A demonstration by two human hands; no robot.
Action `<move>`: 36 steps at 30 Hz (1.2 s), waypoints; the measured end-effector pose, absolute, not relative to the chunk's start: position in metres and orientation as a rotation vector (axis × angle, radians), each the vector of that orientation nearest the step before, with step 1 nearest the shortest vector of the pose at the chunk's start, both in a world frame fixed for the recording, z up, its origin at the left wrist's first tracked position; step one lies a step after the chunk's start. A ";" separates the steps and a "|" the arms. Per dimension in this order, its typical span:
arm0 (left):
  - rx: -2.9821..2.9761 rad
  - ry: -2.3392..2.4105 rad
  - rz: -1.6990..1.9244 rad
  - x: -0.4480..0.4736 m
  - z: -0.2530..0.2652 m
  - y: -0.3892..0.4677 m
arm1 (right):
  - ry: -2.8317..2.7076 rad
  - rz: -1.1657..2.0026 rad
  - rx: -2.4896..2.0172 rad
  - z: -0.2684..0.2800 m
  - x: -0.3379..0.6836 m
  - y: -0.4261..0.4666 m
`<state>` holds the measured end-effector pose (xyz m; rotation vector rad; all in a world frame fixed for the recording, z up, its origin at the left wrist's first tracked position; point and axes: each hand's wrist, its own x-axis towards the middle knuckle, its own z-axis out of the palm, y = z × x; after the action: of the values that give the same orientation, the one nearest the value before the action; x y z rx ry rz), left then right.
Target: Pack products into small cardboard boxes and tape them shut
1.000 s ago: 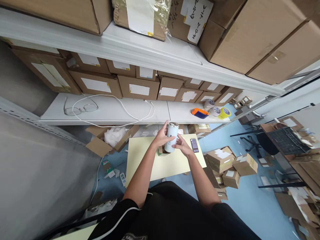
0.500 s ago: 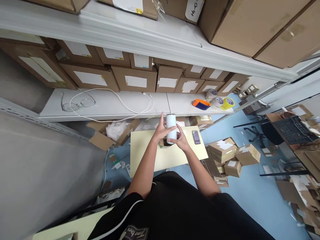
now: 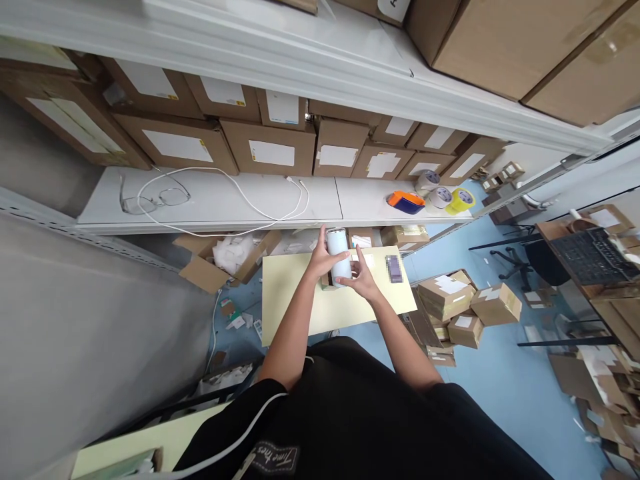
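Observation:
A pale blue tumbler (image 3: 340, 252) with a metallic rim is held over the cream table, its top tilted a little to the left. My left hand (image 3: 321, 261) grips its left side, thumb across the front. Lower on the right, my right hand (image 3: 364, 283) has its thumb against the tumbler and its index finger raised away from the side. Partly hidden behind the tumbler and hands is a small cardboard box (image 3: 326, 281) on the table (image 3: 287, 293). To the right lies a phone-like object (image 3: 394, 269), its surface blurred out.
A white shelf (image 3: 320, 199) ahead carries glasses (image 3: 173, 197), a white cable (image 3: 240, 193), an orange-and-blue object (image 3: 406, 202) and tape rolls (image 3: 441, 197). Labelled boxes (image 3: 273, 143) line its back. An opened box (image 3: 205, 275) sits left; stacked cartons (image 3: 445, 297) stand right on the floor.
The tumbler has tipped slightly, its top going left. My right index finger has moved a little away from its side. The whole view has shifted slightly.

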<state>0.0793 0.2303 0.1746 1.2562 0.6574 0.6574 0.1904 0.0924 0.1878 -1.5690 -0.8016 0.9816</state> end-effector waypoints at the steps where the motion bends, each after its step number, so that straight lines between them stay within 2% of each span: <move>1: 1.246 0.623 0.645 0.079 0.175 0.230 | -0.795 1.028 -1.542 0.187 0.191 0.092; 3: 1.253 0.589 0.643 0.080 0.175 0.229 | -0.758 1.076 -1.520 0.184 0.192 0.090; 8: 1.304 0.714 0.709 0.085 0.176 0.233 | -0.705 0.974 -1.595 0.179 0.189 0.086; 14: 1.255 0.521 0.641 0.086 0.169 0.229 | -0.734 1.088 -1.497 0.174 0.187 0.083; 19: 1.498 0.736 0.800 0.088 0.179 0.224 | -0.725 0.849 -1.714 0.168 0.185 0.082; 25: 1.596 0.647 0.775 0.090 0.189 0.230 | -0.776 0.741 -1.813 0.159 0.179 0.077; 30: 1.603 0.713 0.791 0.084 0.177 0.239 | -0.704 0.797 -1.678 0.132 0.199 0.066; 36: 1.709 0.660 0.757 0.084 0.145 0.231 | -0.417 0.872 -1.887 0.073 0.225 0.063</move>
<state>0.0837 0.2311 0.1446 1.7090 0.6596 0.7567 0.2253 0.0634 0.0732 -1.8866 -0.4165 0.8719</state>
